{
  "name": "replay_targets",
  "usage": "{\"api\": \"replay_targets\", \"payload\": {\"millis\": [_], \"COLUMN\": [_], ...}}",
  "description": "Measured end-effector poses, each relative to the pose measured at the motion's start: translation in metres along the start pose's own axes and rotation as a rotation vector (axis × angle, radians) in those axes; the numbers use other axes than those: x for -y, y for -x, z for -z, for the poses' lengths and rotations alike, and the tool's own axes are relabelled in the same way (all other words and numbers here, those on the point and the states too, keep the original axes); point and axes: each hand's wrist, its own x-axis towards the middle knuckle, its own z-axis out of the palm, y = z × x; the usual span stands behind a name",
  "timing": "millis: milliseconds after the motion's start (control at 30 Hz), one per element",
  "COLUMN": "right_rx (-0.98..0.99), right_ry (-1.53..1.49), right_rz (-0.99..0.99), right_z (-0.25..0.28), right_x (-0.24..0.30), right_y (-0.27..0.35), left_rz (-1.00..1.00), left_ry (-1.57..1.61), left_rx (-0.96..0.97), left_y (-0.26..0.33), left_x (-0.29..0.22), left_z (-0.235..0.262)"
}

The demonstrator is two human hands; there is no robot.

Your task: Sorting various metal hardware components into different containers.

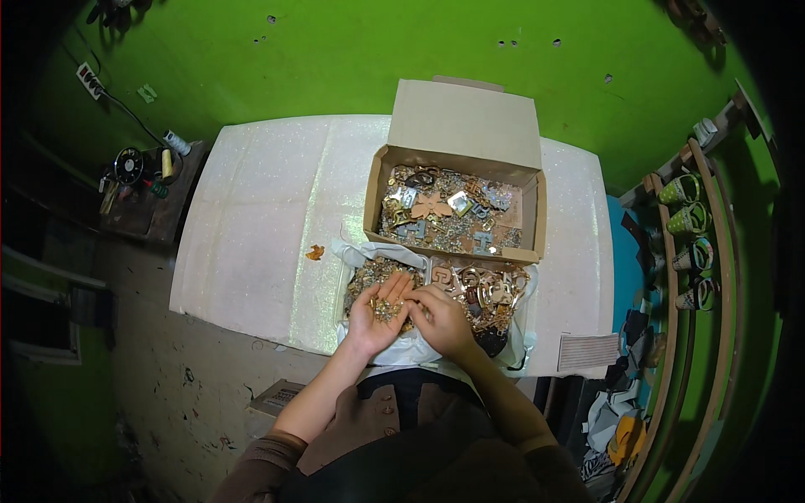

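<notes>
On the white worktop, one open cardboard box holds mixed metal buckles. Nearer, one white two-part tray holds gold fittings. The left hand lies open, cupping small gold pieces; the right hand pinches at them.

Seen from one head-worn fisheye, looking steeply down from above onto the white table and the open cardboard box (edges bowing toward the rim), forearms entering from the lower edge, fairly near.
</notes>
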Motion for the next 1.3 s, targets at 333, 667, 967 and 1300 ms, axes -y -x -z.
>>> {"api": "replay_targets", "payload": {"millis": [333, 667, 967, 1300], "right_rx": [0.089, 0.043, -0.139, 0.18], "right_ry": [0.338, -0.164, 0.099, 0.266], "right_rz": [0.084, -0.251, 0.104, 0.181], "right_z": [-0.03, -0.013, -0.009, -0.033], "right_x": [0.003, -0.004, 0.013, 0.012], "right_y": [-0.01, -0.018, -0.026, -0.008], "left_rz": [0.002, -0.088, -0.164, -0.151], "left_ry": [-0.142, -0.012, 0.051, -0.116], "left_rx": [0.018, -0.048, -0.04, 0.072], "left_y": [0.007, 0.009, 0.017, 0.007], "left_x": [0.01, -0.001, -0.018, -0.003], "left_z": [-0.001, 0.003, 0.005, 0.004]}}
